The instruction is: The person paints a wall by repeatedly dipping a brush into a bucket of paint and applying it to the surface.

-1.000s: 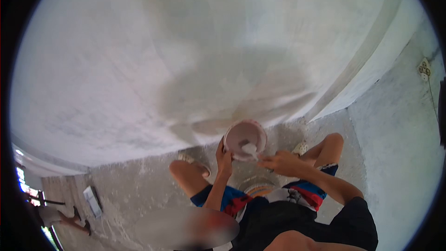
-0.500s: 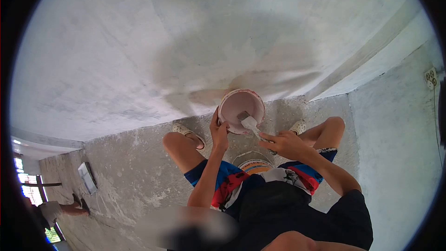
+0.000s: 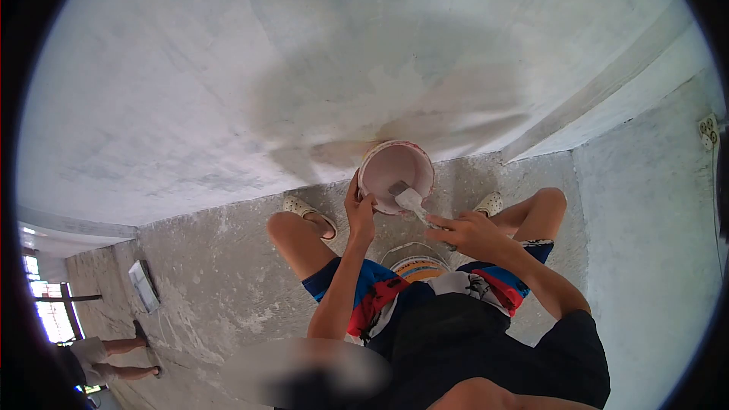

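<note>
My left hand point(image 3: 360, 211) grips a small pail point(image 3: 378, 165) by its left side, thumb at the rim. The pail is tilted so that its pale, whitish inside faces me, with paint-like smears along the rim. In my right hand point(image 3: 472, 234) is the handle of a flat paintbrush point(image 3: 411, 201) coated in white. Its greyish bristle end points into the pail, overlapping the inner wall in this view. Below the pail, between my legs, a larger bucket point(image 3: 418, 263) with an orange and white side and a wire handle stands on the floor.
A patchy whitewashed wall point(image 3: 228, 91) rises right in front of me. On the rough concrete floor point(image 3: 213, 281) at the left lies a pale rectangular tray-like object point(image 3: 143, 286). Another person point(image 3: 95, 357) stands at the far left near a window. An outlet point(image 3: 708, 131) with a cord is at the right.
The pail and brush have shifted very slightly, with both hands keeping their hold. The other person at the far left has moved their legs, now wider apart.
</note>
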{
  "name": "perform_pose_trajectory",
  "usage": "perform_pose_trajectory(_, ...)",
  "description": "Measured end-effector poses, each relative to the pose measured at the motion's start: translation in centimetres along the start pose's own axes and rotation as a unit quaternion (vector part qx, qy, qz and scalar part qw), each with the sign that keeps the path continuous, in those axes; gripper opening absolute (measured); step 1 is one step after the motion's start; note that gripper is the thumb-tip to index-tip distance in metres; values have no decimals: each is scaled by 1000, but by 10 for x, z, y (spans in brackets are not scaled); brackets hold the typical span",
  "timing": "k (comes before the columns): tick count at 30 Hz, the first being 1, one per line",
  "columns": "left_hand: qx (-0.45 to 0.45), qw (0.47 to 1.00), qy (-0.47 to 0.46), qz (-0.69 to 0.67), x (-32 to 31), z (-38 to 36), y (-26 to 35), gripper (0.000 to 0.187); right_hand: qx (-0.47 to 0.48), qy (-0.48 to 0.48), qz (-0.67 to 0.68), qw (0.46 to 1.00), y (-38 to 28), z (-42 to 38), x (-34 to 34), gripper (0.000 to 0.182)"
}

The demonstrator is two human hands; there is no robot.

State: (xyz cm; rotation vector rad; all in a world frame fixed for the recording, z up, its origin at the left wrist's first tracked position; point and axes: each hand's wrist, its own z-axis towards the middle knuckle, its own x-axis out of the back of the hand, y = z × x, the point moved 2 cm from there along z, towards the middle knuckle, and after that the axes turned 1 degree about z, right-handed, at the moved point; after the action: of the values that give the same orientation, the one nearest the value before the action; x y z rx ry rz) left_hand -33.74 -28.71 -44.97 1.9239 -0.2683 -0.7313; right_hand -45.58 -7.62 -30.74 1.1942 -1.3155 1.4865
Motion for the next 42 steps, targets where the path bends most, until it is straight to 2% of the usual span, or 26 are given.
perform_pose_trajectory(2,9,1000,8,-6,-1,1,0,74,-41,64,97,992,2,-3,13,47)
perform_pose_trajectory(3,8,1000,8,-7,-2,1,-1,74,-40,63,96,993,4,-4,13,47)
perform_pose_trajectory(5,9,1000,14,-19,-3,1,-1,74,-110,201,299,926,11,-8,15,34)
perform_pose_trajectory(6,9,1000,14,-19,-2,1,-2,74,-110,201,299,926,12,-10,16,34)
perform_pose_trajectory(8,9,1000,8,-10,-2,1,-1,74,-307,202,496,787,22,-22,12,20)
perform_pose_trajectory(9,7,1000,8,-10,-4,0,-1,74,-306,202,495,788,26,-27,8,20)
perform_pose_trajectory(11,9,999,30,-37,-5,0,-1,73,-386,284,572,665,40,-39,-7,26)
perform_pose_trajectory(12,7,999,25,-34,-3,2,-3,73,-385,290,572,664,43,-43,-12,26)
perform_pose_trajectory(14,-9,1000,0,-22,-3,2,-1,72,-439,351,619,548,45,-57,-22,30)
perform_pose_trajectory(15,-7,1000,-4,-19,-5,1,0,72,-441,355,619,544,45,-61,-26,30)
perform_pose_trajectory(17,13,1000,20,-18,-9,-2,2,73,-404,398,670,479,46,-66,-29,31)
perform_pose_trajectory(18,12,1000,13,-17,-9,0,0,73,-404,404,668,477,46,-69,-27,31)
perform_pose_trajectory(21,3,1000,4,-20,-8,0,-4,72,-406,413,654,487,45,-75,1,31)
perform_pose_trajectory(23,21,1000,3,-7,-12,-1,-3,72,-428,342,580,603,38,-71,41,23)
perform_pose_trajectory(24,23,1000,-5,-17,-16,0,-3,72,-428,353,573,603,35,-72,57,23)
perform_pose_trajectory(26,28,999,-12,-28,-23,2,-3,72,-332,297,472,761,29,-68,90,25)
perform_pose_trajectory(27,36,999,-6,-39,-25,3,-5,72,-332,306,465,762,26,-68,106,25)
perform_pose_trajectory(29,36,998,-21,-36,-27,8,-10,73,-229,255,303,889,18,-64,136,27)
perform_pose_trajectory(33,35,998,-42,-24,-40,13,-13,73,-184,257,268,910,17,-63,176,30)
perform_pose_trajectory(37,33,997,-70,-27,-52,18,-19,73,-155,258,168,939,22,-67,224,29)
perform_pose_trajectory(39,40,997,-57,-31,-57,21,-24,74,-159,248,132,946,30,-68,246,29)
perform_pose_trajectory(42,30,997,-49,-54,-64,24,-30,74,-116,283,55,951,36,-71,282,31)
